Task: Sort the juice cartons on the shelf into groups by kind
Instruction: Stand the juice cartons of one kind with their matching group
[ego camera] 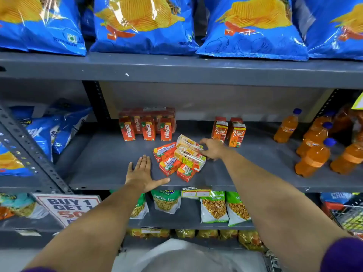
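Both forearms reach in from the bottom of the view toward the grey shelf (102, 163). Furthest left, the left hand (141, 174) lies flat and open on the bare shelf, fingers spread, holding nothing, just beside the pile. Behind it, a row of red mango cartons (148, 129) stands upright near the back, already grouped. Next comes the unsorted pile of cartons (179, 158) in the middle of the shelf: red ones lying flat, with paler orange-and-cream ones stacked crookedly on top. The right hand (213, 149) sits at the pile's right edge, fingers curled toward the top pale carton (188, 143); whether they have closed on it I cannot tell, since the carton hides the fingertips. Beyond it, two orange cartons (228, 132) stand upright as a pair, and orange soda bottles (314, 148) crowd the far right.

The main risk is the heap itself: pulling a top carton sideways could drag its neighbours, and the front red ones lie near the shelf lip, so they could slide off. A wide sweep of the right arm might also topple the standing pair.
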{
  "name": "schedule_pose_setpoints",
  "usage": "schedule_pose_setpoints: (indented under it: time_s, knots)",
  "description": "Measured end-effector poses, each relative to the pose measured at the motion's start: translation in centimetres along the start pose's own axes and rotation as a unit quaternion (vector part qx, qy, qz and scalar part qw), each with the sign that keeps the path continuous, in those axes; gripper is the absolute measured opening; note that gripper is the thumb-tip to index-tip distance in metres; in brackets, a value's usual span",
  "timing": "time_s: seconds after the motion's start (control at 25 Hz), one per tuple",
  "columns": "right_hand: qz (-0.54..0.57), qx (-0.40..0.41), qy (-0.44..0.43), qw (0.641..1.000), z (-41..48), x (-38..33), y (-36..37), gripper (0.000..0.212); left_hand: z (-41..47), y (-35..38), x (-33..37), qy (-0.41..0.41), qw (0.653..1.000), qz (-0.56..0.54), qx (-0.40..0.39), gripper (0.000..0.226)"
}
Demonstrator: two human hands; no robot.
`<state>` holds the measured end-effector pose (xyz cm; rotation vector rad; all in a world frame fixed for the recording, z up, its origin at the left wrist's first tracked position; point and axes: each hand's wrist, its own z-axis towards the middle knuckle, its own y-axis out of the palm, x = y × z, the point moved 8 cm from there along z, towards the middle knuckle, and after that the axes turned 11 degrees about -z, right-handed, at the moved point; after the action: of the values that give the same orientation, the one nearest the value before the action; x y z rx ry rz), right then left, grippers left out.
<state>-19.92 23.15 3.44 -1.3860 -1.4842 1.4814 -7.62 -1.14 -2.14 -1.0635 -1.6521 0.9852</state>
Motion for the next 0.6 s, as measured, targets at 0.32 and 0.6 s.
schedule_pose_setpoints:
  time_s: [0.32,0.6]
  knots:
    - [0.041,-0.047,0.013,0.998,1.0,0.5,1.3,0.04,1.1,0.6,0.7,-0.008,1.0,-0.013,-0.01,0.14]
    - [0.201,-0.016,0.009,0.979,0.2,2.1,1.0,0.035,1.8,0.6,0.7,-0.007,1.0,-0.024,-0.018,0.146]
